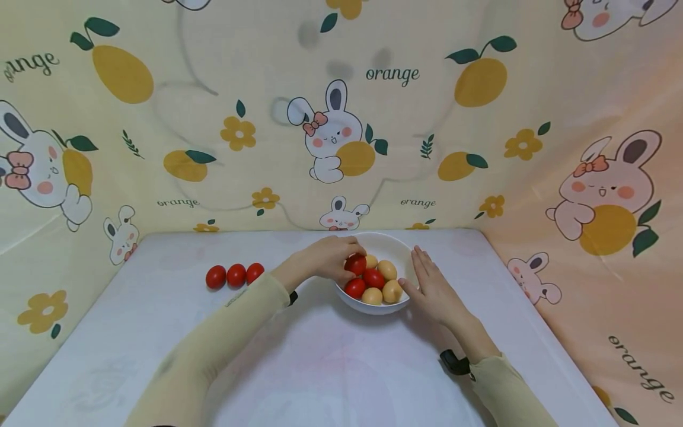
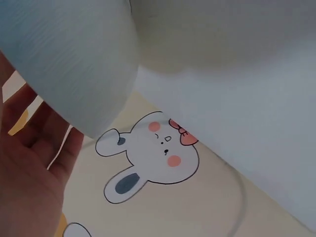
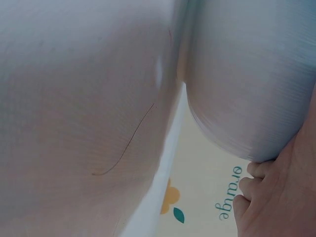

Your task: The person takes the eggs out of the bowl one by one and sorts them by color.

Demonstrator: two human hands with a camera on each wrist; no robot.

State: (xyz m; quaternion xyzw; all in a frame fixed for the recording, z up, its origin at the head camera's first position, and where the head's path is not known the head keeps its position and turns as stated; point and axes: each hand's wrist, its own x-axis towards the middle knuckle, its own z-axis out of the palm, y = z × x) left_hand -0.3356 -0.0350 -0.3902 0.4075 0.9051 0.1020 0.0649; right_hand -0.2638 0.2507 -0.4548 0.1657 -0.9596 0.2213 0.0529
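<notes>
A white bowl [image 1: 380,309] stands near the table's far edge. Inside it lie red tomatoes [image 1: 373,277] and several pale yellow round pieces [image 1: 386,270], whose kind is unclear. My left hand [image 1: 332,256] reaches over the bowl's left rim, fingers and thumb curled round a red tomato [image 1: 355,264]. Along the right rim lies my right hand [image 1: 434,292], its fingers straight and thumb spread against the bowl. Both wrist views show the bowl's outer wall [image 2: 74,64] close up. The left fingertips are hidden in the left wrist view by that wall.
A row of 3 red tomatoes [image 1: 236,276] rests on the white table [image 1: 331,367], left of the bowl; my left forearm passes close to its right end. A patterned cloth [image 1: 256,89] with rabbits and oranges rises behind the table and on both sides.
</notes>
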